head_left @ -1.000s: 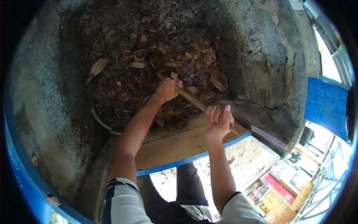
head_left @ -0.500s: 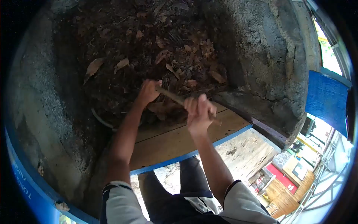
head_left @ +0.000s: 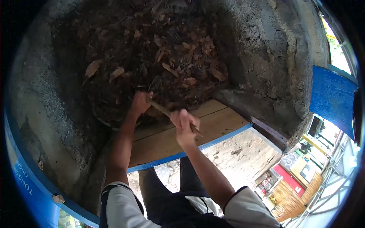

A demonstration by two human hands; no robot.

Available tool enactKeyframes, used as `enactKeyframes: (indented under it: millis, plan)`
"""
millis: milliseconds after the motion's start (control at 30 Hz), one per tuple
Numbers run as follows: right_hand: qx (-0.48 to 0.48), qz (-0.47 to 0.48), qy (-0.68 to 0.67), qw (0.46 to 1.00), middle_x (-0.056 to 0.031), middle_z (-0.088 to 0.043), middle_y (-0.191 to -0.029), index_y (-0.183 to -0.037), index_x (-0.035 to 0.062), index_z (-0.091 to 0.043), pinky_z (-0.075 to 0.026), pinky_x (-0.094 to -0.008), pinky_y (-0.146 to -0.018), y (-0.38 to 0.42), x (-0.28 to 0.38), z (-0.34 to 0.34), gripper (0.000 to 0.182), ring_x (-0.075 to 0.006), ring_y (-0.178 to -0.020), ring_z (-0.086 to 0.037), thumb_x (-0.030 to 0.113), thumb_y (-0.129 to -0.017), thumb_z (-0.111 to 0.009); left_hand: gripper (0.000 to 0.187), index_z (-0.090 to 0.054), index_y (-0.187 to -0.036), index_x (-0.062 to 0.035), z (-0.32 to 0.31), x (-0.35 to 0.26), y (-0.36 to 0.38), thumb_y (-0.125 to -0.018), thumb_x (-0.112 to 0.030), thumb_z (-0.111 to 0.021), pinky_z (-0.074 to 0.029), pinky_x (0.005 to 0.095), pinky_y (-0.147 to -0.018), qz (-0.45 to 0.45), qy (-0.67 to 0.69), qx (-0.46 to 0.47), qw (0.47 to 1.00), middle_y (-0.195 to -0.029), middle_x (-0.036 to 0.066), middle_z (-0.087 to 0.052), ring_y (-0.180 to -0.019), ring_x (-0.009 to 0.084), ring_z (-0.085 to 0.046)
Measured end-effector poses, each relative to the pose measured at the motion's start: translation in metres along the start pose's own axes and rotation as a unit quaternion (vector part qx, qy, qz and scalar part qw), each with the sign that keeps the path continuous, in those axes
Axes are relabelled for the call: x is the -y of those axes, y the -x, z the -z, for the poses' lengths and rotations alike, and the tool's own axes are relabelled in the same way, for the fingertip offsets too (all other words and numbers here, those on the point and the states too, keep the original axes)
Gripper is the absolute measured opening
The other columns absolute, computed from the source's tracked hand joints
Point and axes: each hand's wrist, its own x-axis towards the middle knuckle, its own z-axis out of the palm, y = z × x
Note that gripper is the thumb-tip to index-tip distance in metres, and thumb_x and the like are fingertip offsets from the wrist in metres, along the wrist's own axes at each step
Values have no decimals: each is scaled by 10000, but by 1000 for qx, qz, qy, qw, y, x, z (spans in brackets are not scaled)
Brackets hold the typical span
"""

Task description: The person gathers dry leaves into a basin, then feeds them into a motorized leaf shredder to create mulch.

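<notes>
My left hand (head_left: pixel 141 103) and my right hand (head_left: pixel 184 126) are both wrapped round a wooden stick-like handle (head_left: pixel 160 108). The handle slants from my left hand, on the leaf side, down to my right hand near the board, and its end sticks out just past the right hand. Whether it carries a tool head cannot be made out. Beneath and beyond the hands lies a dark heap of dry brown leaves and loose litter (head_left: pixel 152 57).
Rough concrete walls stand on the left (head_left: pixel 49 102) and right (head_left: pixel 273 57). A wooden board (head_left: pixel 156 145) with a blue edge crosses the front, before my legs. A blue surface with white lettering (head_left: pixel 23 178) curves at lower left; a blue panel (head_left: pixel 330 100) stands right.
Both hands and the handle have moved left and back towards my body, still gripping. The view has shifted slightly. The leaves look much the same.
</notes>
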Motion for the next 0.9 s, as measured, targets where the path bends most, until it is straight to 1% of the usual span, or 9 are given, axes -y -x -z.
enactKeyframes:
  millis: [100,233,400,467,533,600,667,833,900]
  plan:
    - [-35,45,-37,998,14,-324,-561,-627,101,-356,-331,-333,-569,-62,-11,-3,482,-142,-539,-299,193,-1075,-508,282,-735,-925,17,2,22,-43,-918,-257,-670,-512,524,-843,-39,-39,-117,992,-906,272,-684,-915,464,-644]
    - [32,14,-93,995,5,-285,-549,-615,83,-347,-358,-345,-602,-98,4,25,508,-141,-545,-295,216,-1085,-487,235,-705,-984,-4,21,-24,-42,-855,-201,-720,-488,503,-903,68,-38,-32,996,-1036,239,-686,-1020,422,-631]
    - [46,25,-43,998,3,-295,-541,-607,96,-350,-387,-362,-630,-71,3,13,527,-147,-539,-318,266,-1090,-476,362,-636,-1115,-45,70,-16,52,-773,-82,-749,-451,490,-956,-6,-48,-257,965,-1107,174,-613,-1077,391,-564]
    - [36,19,-31,999,4,-299,-539,-611,92,-360,-407,-367,-646,-78,4,12,527,-147,-541,-330,277,-1090,-478,389,-648,-1157,-6,64,52,87,-805,-154,-725,-465,507,-970,144,-73,-437,885,-1166,207,-641,-1124,417,-586]
    - [65,49,-9,997,-6,-365,-555,-628,89,-382,-465,-380,-730,-95,7,7,520,-151,-564,-404,310,-1085,-493,516,-633,-1240,42,29,188,115,-855,-297,-686,-473,516,-987,436,102,-429,785,-1247,245,-645,-1200,430,-591]
    - [76,32,29,996,-22,-427,-594,-641,73,-420,-478,-384,-779,-99,24,-7,511,-157,-610,-458,321,-1080,-506,502,-629,-1247,33,-1,260,133,-872,-298,-667,-478,510,-985,565,259,-389,680,-1248,230,-646,-1193,417,-594]
    - [86,14,71,994,-37,-489,-634,-654,57,-458,-491,-388,-829,-101,34,-14,506,-162,-657,-511,332,-1074,-519,488,-625,-1254,25,-17,288,145,-889,-299,-649,-483,504,-983,548,400,-369,635,-1248,215,-647,-1186,405,-598]
    - [88,42,395,914,-27,-604,-844,-1079,27,-640,-484,-295,-804,-88,58,-4,370,-135,-817,-590,391,-1016,-619,456,-615,-1272,3,-40,332,156,-931,-301,-601,-495,489,-978,465,539,-336,617,-1250,179,-650,-1169,374,-607]
    - [123,-133,393,902,-32,-610,-858,-1211,87,-626,-484,-278,-849,-81,80,1,355,-124,-885,-610,350,-978,-677,444,-610,-1279,-6,-47,348,160,-948,-301,-583,-499,483,-975,442,567,-321,617,-1250,164,-651,-1162,362,-611]
